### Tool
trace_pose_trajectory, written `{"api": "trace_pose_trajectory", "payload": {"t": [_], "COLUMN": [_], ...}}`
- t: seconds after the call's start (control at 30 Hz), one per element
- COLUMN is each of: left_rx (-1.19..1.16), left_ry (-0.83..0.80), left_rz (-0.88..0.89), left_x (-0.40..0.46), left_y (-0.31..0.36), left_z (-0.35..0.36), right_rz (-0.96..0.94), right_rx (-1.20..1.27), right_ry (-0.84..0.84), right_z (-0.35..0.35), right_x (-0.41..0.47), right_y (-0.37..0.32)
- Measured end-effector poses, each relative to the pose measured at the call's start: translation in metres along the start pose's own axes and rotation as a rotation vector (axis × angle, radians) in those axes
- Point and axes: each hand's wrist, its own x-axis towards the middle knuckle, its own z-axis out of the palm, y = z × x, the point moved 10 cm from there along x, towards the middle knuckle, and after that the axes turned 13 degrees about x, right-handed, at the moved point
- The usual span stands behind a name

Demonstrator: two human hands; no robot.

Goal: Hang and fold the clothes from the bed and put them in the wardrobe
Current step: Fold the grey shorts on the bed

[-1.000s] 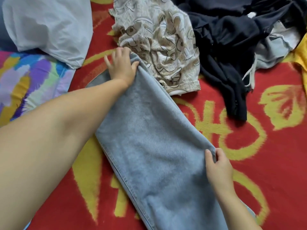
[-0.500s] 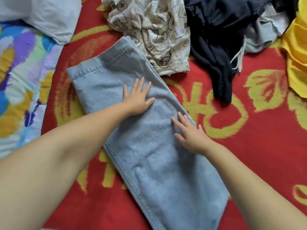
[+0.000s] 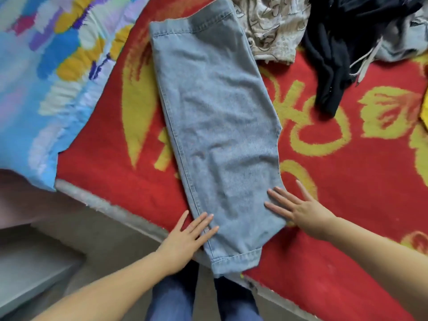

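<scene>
Light blue jeans (image 3: 220, 126) lie folded lengthwise on the red and yellow blanket (image 3: 347, 181), their hem end hanging slightly over the bed's near edge. My left hand (image 3: 185, 239) lies flat with straight fingers on the jeans' left side seam near the hem. My right hand (image 3: 298, 209) presses flat on the jeans' right edge, its fingers spread. A beige patterned garment (image 3: 271, 26) sits at the top beside the jeans. To its right lie a black garment (image 3: 333, 54) and a grey piece (image 3: 400, 38).
A multicoloured quilt (image 3: 51, 77) covers the left part of the bed. The bed's near edge (image 3: 111, 207) runs diagonally, with grey floor (image 3: 69, 239) and my legs below it. A yellow cloth (image 3: 425, 114) peeks in at the right edge.
Both hands slid down the jeans from the middle to the hem end near the bed's edge. The view tilted down, so the floor and my legs came into sight.
</scene>
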Motion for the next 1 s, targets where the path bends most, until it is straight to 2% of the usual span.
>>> {"api": "trace_pose_trajectory", "payload": {"t": [0.07,0.17,0.23,0.33,0.37,0.43,0.57,0.63,0.7,0.77,0.83,0.93,1.0], "left_rx": [-0.032,-0.075,-0.126,-0.270,-0.389,-0.803,-1.371,-1.751,-1.899,-1.827,-1.667,-1.349,-1.278], "left_ry": [0.061,0.192,0.204,0.198,0.198,0.107,-0.040,0.130,0.367,0.572,0.702,0.690,0.590], "left_rz": [-0.048,-0.023,-0.029,-0.043,-0.043,-0.069,-0.397,-0.450,-0.604,-0.853,-1.062,-1.193,-1.276], "left_x": [0.007,0.024,0.030,0.027,0.024,0.018,0.003,0.004,0.005,0.004,0.007,0.027,0.035], "left_y": [0.013,0.024,0.022,0.016,0.013,0.002,-0.052,-0.085,-0.134,-0.181,-0.218,-0.243,-0.240], "left_z": [-0.004,-0.023,-0.030,-0.040,-0.043,-0.040,-0.035,-0.051,-0.055,-0.048,-0.042,-0.029,-0.011], "right_rz": [-0.052,-0.124,-0.131,-0.083,-0.070,-0.028,0.048,0.097,0.143,0.159,0.218,0.361,0.453], "right_rx": [-0.032,-0.021,0.001,0.092,0.155,0.331,0.572,0.759,0.832,0.798,0.749,0.715,0.655], "right_ry": [0.123,0.249,0.319,0.312,0.286,0.180,-0.053,-0.049,0.161,0.390,0.520,0.609,0.641], "right_z": [-0.009,-0.008,-0.007,-0.009,-0.011,-0.015,-0.055,-0.096,-0.150,-0.193,-0.207,-0.189,-0.173], "right_x": [0.003,0.009,0.011,0.014,0.015,0.017,0.020,0.027,0.043,0.067,0.095,0.129,0.135], "right_y": [-0.004,-0.012,-0.020,-0.022,-0.021,-0.016,-0.001,0.024,0.057,0.079,0.092,0.106,0.106]}}
